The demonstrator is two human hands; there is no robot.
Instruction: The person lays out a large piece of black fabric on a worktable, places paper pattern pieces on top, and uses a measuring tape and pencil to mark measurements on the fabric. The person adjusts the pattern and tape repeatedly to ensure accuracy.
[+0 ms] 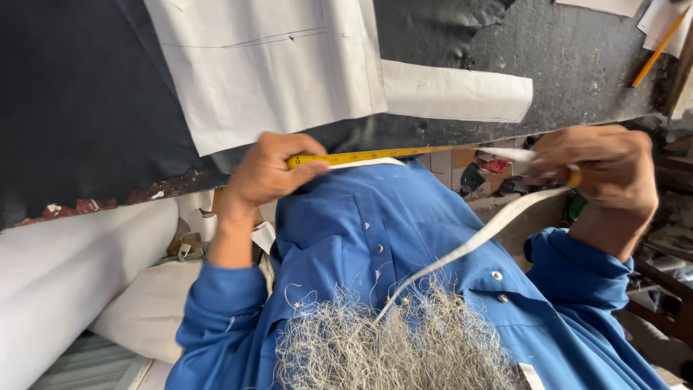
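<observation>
Head view: left hand [263,173] and right hand [603,173] each pinching the yellow tape measure [361,157], stretched taut above the blue shirt [404,238], likely light, limp, slippery, best gripped flat near the ends.

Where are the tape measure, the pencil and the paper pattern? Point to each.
tape measure [368,155], head view, yellow stretch between the hands
pencil [658,48], head view, mid-shaft
paper pattern [267,65], head view, middle of the large white sheet

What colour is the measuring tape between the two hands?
Yellow on the stretched part of the measuring tape, white where it hangs; the head view shows it.
</observation>
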